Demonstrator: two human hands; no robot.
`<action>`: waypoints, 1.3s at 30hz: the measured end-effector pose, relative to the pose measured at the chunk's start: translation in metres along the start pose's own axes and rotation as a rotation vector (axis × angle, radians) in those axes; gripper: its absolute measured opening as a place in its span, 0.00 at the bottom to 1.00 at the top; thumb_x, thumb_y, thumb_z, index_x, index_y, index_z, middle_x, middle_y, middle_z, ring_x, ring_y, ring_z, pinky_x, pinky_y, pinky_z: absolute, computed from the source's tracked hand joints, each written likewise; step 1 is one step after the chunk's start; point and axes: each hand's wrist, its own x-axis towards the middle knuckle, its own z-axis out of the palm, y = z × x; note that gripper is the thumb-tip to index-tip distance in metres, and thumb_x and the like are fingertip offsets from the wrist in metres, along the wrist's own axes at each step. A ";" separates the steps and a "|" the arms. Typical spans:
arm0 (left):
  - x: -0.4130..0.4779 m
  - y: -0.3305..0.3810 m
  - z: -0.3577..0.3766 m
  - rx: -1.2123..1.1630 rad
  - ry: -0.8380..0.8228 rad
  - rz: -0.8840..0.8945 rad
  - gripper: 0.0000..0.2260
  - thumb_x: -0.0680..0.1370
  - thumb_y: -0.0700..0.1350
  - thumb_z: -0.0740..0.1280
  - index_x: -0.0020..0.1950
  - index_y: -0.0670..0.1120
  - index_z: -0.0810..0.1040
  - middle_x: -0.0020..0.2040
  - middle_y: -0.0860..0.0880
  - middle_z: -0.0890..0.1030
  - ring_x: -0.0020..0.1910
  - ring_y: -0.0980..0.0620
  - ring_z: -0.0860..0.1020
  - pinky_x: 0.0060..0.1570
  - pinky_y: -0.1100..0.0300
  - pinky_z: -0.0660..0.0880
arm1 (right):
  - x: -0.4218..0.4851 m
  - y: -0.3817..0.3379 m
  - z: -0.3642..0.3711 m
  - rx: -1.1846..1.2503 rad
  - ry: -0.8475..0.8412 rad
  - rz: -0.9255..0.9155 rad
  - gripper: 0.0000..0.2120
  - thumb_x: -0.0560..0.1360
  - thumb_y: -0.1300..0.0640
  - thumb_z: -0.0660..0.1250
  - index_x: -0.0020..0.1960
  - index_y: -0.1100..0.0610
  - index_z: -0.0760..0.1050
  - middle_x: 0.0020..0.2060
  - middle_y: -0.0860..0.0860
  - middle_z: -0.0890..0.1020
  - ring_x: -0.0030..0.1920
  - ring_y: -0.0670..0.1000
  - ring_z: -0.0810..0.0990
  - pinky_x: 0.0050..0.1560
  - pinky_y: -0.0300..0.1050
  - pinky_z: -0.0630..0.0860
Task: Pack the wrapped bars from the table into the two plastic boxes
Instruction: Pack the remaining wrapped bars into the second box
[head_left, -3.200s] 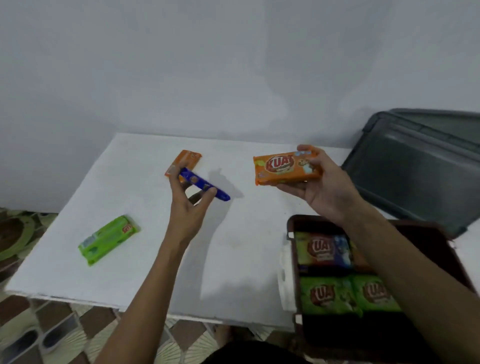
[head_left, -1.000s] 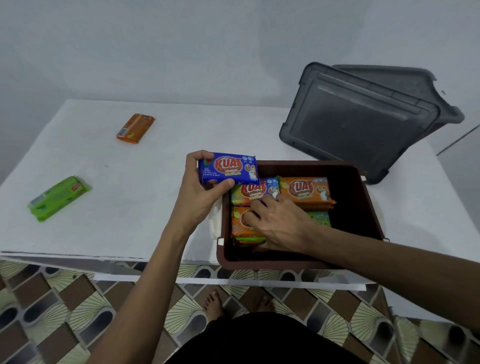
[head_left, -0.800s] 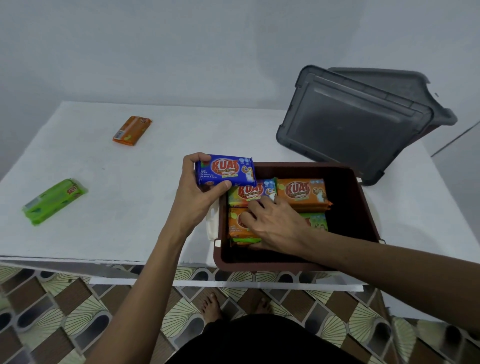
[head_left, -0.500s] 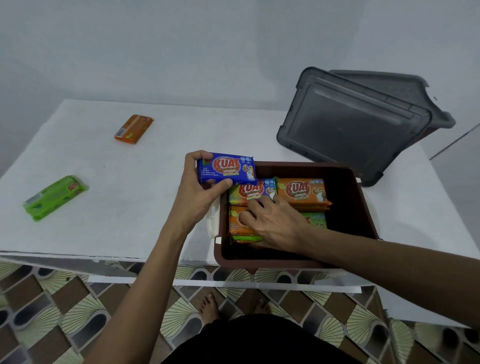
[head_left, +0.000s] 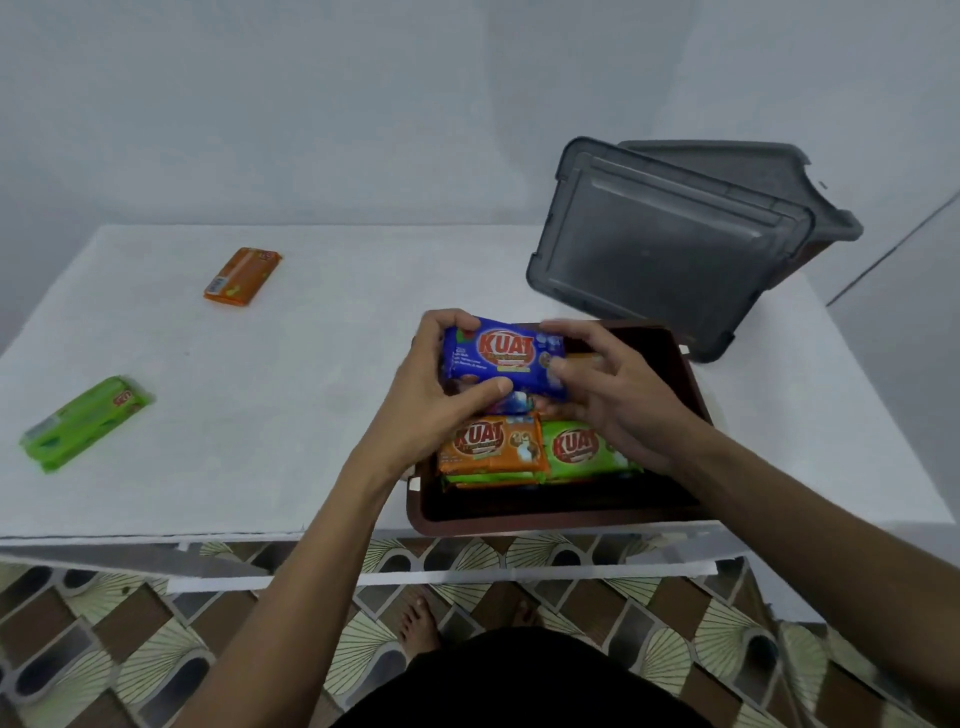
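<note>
Clasped at its left end by the left hand, pinched at its right end by the right hand: a blue bar, held just above the brown box. Inside, side by side atop more wrappers: an orange bar and a green bar. Behind, a grey lid tilted against a second grey-topped box. Well apart on the white table: a stray orange bar and a stray green bar.
</note>
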 end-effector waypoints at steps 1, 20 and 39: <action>0.000 0.000 0.002 0.112 -0.051 0.014 0.24 0.72 0.52 0.73 0.64 0.57 0.66 0.62 0.55 0.74 0.55 0.59 0.80 0.44 0.62 0.81 | -0.005 -0.001 -0.003 -0.014 0.035 -0.005 0.16 0.74 0.59 0.67 0.61 0.57 0.75 0.58 0.58 0.80 0.56 0.54 0.83 0.45 0.48 0.82; 0.003 -0.050 -0.016 0.752 0.113 0.167 0.14 0.79 0.52 0.66 0.63 0.50 0.77 0.72 0.51 0.70 0.71 0.54 0.64 0.64 0.62 0.62 | -0.022 0.018 -0.051 -1.444 0.093 0.106 0.11 0.79 0.49 0.63 0.60 0.50 0.70 0.64 0.53 0.77 0.59 0.52 0.79 0.52 0.46 0.81; -0.047 -0.145 -0.266 0.982 0.374 -0.275 0.20 0.74 0.51 0.63 0.63 0.46 0.78 0.66 0.40 0.76 0.64 0.37 0.75 0.61 0.43 0.71 | 0.246 0.029 0.221 -1.473 -0.142 -0.423 0.23 0.80 0.49 0.60 0.72 0.51 0.63 0.66 0.57 0.69 0.52 0.59 0.79 0.50 0.48 0.74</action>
